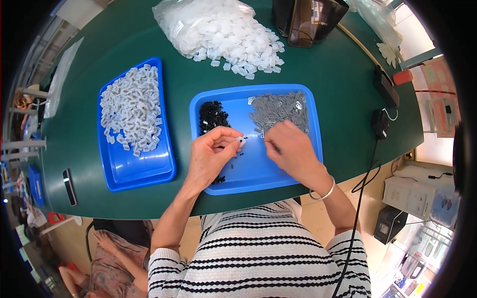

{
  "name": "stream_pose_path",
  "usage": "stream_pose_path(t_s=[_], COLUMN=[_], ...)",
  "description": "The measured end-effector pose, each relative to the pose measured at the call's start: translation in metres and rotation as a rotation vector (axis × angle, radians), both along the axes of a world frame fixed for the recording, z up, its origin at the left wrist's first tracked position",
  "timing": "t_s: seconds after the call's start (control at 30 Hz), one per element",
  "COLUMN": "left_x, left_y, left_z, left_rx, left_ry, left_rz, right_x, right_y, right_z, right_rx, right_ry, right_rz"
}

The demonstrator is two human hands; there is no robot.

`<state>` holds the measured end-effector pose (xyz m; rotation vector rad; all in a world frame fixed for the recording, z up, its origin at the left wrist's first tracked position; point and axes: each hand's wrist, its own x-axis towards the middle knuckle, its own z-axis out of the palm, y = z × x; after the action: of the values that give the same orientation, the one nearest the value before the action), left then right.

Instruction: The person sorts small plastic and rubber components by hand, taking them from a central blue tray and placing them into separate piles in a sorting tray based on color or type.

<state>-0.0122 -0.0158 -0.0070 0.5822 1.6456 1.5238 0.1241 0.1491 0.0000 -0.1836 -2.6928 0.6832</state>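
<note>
Over the middle of a blue tray (248,184), my left hand (211,154) pinches a small white plastic piece (241,141) between thumb and fingers. A dark spot shows on that piece. To its right, my right hand (293,149) hangs at the near edge of a pile of thin grey parts (283,109), its fingers curled together. Whatever those fingertips hold, if anything, is hidden. Tiny black parts (213,115) are heaped in the tray's far left corner, and a few black bits lie loose near my left hand.
Left of this tray stands a second blue tray (117,181) with many whitish plastic pieces (131,107). A clear bag (171,22) spills white pieces (243,44) at the back. A phone (70,187) lies at left, cables (380,124) at right. Another person (119,263) sits lower left.
</note>
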Motion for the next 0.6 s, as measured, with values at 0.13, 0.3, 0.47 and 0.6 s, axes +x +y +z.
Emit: stream_pose_path(t_s=[0.13,0.3,0.47,0.6], left_x=[0.003,0.003,0.005,0.006], left_y=[0.003,0.01,0.011,0.011], left_z=[0.002,0.006,0.007,0.003], left_rx=[0.038,0.018,-0.008,0.007], left_ry=[-0.102,-0.165,-0.15,-0.212], left_rz=[-0.033,-0.089,-0.092,-0.118], right_x=[0.006,0.009,0.009,0.007], right_y=[0.003,0.003,0.004,0.005], right_z=[0.022,0.001,0.005,0.0], right_rx=[-0.648,-1.134,-1.308,-1.42], right_ry=[-0.239,0.065,-0.031,0.057], right_rz=[-0.159,-0.06,-0.087,-0.028])
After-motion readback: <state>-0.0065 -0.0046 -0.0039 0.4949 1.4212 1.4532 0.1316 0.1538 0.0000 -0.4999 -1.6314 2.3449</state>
